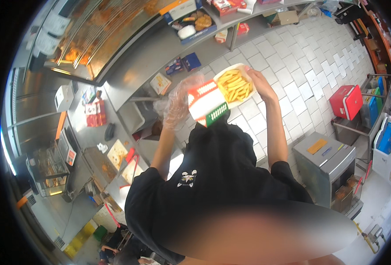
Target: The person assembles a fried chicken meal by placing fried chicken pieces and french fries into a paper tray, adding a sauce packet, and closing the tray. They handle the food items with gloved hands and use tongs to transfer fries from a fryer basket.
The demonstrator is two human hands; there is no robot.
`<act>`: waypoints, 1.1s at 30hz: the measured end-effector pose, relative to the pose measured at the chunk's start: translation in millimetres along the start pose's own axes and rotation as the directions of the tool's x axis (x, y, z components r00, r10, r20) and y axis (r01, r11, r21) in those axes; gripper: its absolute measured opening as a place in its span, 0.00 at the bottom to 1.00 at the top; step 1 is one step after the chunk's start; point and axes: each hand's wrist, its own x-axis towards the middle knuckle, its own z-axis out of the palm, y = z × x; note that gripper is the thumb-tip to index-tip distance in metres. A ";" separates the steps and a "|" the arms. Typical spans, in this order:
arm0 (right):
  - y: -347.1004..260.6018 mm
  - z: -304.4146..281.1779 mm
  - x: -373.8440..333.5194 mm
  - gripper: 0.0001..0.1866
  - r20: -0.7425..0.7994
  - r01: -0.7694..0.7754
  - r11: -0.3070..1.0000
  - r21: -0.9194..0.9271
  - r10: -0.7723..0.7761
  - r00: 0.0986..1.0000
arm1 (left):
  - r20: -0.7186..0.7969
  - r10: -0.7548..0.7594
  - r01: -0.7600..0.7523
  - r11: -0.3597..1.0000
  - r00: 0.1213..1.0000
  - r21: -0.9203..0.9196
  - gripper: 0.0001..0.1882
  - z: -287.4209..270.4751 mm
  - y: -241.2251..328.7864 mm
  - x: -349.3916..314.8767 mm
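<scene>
The left hand, in a clear plastic glove, grips a red box. The right hand curls round the fries tray.

Open red-white-green carton of fries held mid-frame; blue meal box on the steel counter; small red packet left.

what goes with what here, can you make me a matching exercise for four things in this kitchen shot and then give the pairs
Things:
1. fries box
2. left hand
3. red cooler box
4. meal tray with fried chicken

Places or states:
a. on the tiled floor at the right
b. on the steel counter shelf at the top
c. open, held up by both hands, full of fries
d. covered by a clear plastic glove

Pairs: 1-c, 2-d, 3-a, 4-b
</scene>
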 end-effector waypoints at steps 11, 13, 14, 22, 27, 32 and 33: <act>-100.8 -176.2 239.4 0.32 0.166 -0.003 0.912 -0.410 0.077 0.983 | 0.521 0.309 -0.278 0.950 0.795 -0.140 0.10 72.1 -117.1 260.3; -117.5 -211.5 290.6 0.31 0.150 0.047 0.907 -0.419 0.018 0.989 | 0.569 0.339 -0.363 0.929 0.749 -0.075 0.10 95.2 -147.5 317.8; -125.1 -231.8 315.3 0.31 0.142 0.013 0.874 -0.485 0.064 0.988 | 0.587 0.322 -0.371 0.928 0.743 -0.039 0.10 103.4 -159.2 341.1; -171.5 -361.0 481.7 0.29 -0.018 0.194 0.638 -0.745 -0.310 0.951 | 0.580 0.242 -0.394 0.907 0.778 0.150 0.16 181.8 -234.5 508.1; -176.0 -403.4 568.7 0.28 0.100 0.122 0.762 -0.636 -0.075 0.992 | 0.511 0.032 -0.247 0.900 0.859 0.359 0.17 237.0 -268.9 558.6; -159.5 -424.4 603.9 0.24 0.200 0.426 0.631 -0.648 -0.399 0.895 | 0.305 -0.061 -0.101 0.866 0.950 0.490 0.14 291.5 -286.0 584.1; -154.1 -426.4 603.7 0.23 0.164 0.465 0.598 -0.652 -0.488 0.857 | 0.229 -0.108 -0.020 0.869 0.967 0.495 0.16 301.0 -283.7 584.9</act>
